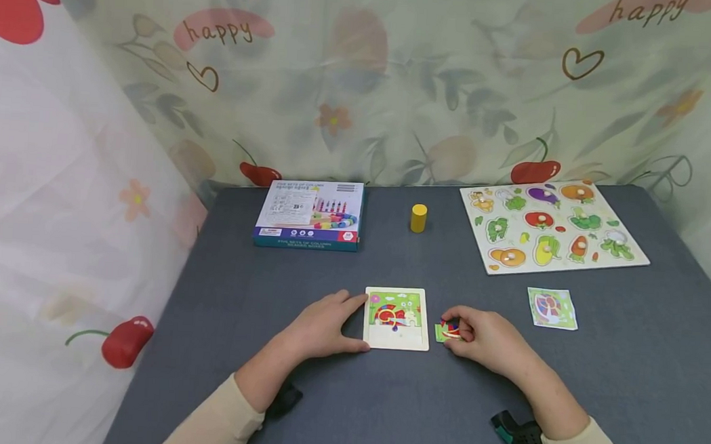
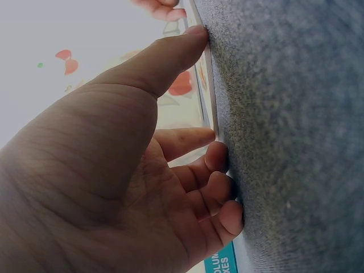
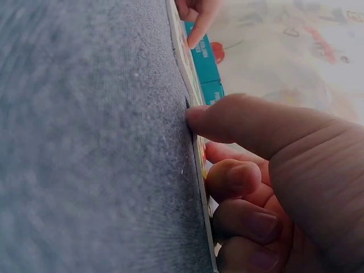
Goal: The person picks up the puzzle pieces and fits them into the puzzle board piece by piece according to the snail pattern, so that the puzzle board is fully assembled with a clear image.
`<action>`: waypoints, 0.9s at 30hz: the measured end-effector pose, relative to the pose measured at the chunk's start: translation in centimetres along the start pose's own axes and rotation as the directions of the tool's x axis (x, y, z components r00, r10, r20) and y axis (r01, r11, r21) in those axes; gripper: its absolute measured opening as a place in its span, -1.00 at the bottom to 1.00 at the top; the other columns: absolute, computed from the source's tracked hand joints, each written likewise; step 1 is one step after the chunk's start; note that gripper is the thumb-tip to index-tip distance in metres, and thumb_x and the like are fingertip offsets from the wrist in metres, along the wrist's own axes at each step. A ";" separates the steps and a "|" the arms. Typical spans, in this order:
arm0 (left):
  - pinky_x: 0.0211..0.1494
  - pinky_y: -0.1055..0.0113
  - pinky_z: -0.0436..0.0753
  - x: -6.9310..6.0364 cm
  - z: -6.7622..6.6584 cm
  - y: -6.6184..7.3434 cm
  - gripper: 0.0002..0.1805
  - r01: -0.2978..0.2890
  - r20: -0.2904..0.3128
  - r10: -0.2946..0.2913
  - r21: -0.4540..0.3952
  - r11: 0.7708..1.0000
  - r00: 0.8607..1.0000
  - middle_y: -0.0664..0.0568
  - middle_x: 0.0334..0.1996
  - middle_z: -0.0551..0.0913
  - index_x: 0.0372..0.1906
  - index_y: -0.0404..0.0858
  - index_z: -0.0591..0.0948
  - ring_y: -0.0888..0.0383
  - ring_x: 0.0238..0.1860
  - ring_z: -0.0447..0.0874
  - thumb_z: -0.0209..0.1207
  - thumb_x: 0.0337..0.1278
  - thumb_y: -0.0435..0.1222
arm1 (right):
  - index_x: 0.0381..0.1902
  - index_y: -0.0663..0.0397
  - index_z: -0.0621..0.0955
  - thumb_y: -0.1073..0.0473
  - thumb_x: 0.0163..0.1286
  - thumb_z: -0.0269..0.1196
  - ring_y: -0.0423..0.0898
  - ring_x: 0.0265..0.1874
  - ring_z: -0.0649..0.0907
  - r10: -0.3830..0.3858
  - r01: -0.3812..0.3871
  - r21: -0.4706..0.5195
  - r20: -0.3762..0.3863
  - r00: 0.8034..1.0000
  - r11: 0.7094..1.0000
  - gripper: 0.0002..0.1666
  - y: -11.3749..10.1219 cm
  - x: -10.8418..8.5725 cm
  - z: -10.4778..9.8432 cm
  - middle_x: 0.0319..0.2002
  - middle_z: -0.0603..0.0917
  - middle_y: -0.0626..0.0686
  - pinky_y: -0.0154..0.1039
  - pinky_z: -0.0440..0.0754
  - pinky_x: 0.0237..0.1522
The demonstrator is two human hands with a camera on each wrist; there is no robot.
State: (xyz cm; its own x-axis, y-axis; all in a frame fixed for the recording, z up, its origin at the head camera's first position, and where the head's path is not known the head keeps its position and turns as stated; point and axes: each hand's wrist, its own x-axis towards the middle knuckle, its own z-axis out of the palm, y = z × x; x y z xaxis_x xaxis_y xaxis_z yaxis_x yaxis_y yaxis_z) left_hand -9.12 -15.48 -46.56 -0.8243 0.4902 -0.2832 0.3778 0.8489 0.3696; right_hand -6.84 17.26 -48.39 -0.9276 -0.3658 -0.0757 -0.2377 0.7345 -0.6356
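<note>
A square wooden puzzle board [image 1: 395,338] lies flat on the table, with colourful picture pieces in its upper half and a bare pale lower half. My left hand [image 1: 322,327] touches its left edge, the index finger near the upper corner and the thumb near the lower one. In the left wrist view the other fingers of this hand [image 2: 142,165] bend loosely beside the board. Just right of the board, my right hand [image 1: 493,340] pinches a green and red puzzle piece [image 1: 440,333] at table level. Its fingers partly cover the piece.
A printed picture card [image 1: 552,309] lies to the right. Behind are a yellow cylinder [image 1: 419,218], a boxed set [image 1: 308,214] at the back left and a vegetable peg board [image 1: 553,227] at the back right. Patterned cloth [image 1: 351,86] hangs behind the grey table [image 1: 381,407].
</note>
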 end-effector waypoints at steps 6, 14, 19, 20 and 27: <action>0.06 0.13 0.54 0.0 0.0 -0.1 0.05 0.004 0.000 -0.004 0.004 1.000 1.000 -0.03 0.12 0.52 0.58 -0.05 0.32 0.09 0.03 0.47 0.39 0.02 0.29 | -0.04 0.01 0.65 0.12 0.19 0.49 -0.27 -0.64 0.35 0.000 0.000 -0.006 -0.013 1.000 1.000 -0.61 -0.2 0.1 0.0 -0.60 0.40 -0.19 -0.30 0.25 -0.51; 0.09 0.10 0.55 -0.1 0.0 0.0 0.04 -0.003 -0.003 0.003 0.003 1.000 1.000 -0.04 0.13 0.52 0.58 -0.06 0.32 0.07 0.04 0.48 0.39 0.04 0.28 | -0.03 0.01 0.64 0.11 0.24 0.49 -0.27 -0.64 0.37 -0.016 0.015 0.096 0.003 1.000 0.995 -0.63 0.0 -0.1 0.0 -0.60 0.41 -0.19 -0.30 0.31 -0.49; 0.09 0.10 0.55 0.0 0.0 0.0 0.04 -0.007 -0.003 0.007 0.010 1.000 1.000 -0.04 0.13 0.52 0.58 -0.06 0.31 0.07 0.03 0.48 0.38 0.04 0.28 | -0.02 0.01 0.64 0.13 0.25 0.49 -0.28 -0.65 0.36 -0.042 0.042 0.102 -0.001 0.999 0.994 -0.63 -0.7 -0.4 -0.5 -0.60 0.40 -0.20 -0.31 0.33 -0.49; 0.09 0.10 0.55 0.0 0.0 0.0 0.04 -0.006 -0.003 0.006 0.011 1.000 1.000 -0.04 0.13 0.52 0.58 -0.06 0.31 0.08 0.03 0.48 0.38 0.04 0.28 | -0.02 0.00 0.64 0.14 0.25 0.49 -0.29 -0.66 0.36 -0.048 0.048 0.095 -0.008 0.999 0.994 -0.63 -1.0 -0.5 -0.7 -0.61 0.39 -0.20 -0.31 0.33 -0.49; 0.06 0.12 0.54 0.0 -0.1 0.1 0.04 0.000 0.000 0.000 0.005 1.000 1.000 -0.03 0.11 0.52 0.58 -0.05 0.32 0.09 0.02 0.47 0.39 0.03 0.27 | 0.00 0.00 0.64 0.20 0.22 0.50 -0.29 -0.66 0.37 -0.064 0.067 0.077 -0.032 0.997 0.995 -0.61 -2.7 -1.1 -2.2 -0.60 0.39 -0.20 -0.30 0.33 -0.50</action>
State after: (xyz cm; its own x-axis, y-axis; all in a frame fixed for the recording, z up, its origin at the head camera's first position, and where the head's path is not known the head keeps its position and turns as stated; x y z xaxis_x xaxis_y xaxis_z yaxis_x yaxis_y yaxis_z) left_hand -9.09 -15.42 -46.39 -0.8244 0.4904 -0.2826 0.3805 0.8498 0.3648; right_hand -5.82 16.91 -44.88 -0.9192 -0.3937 -0.0099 -0.2761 0.6621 -0.6967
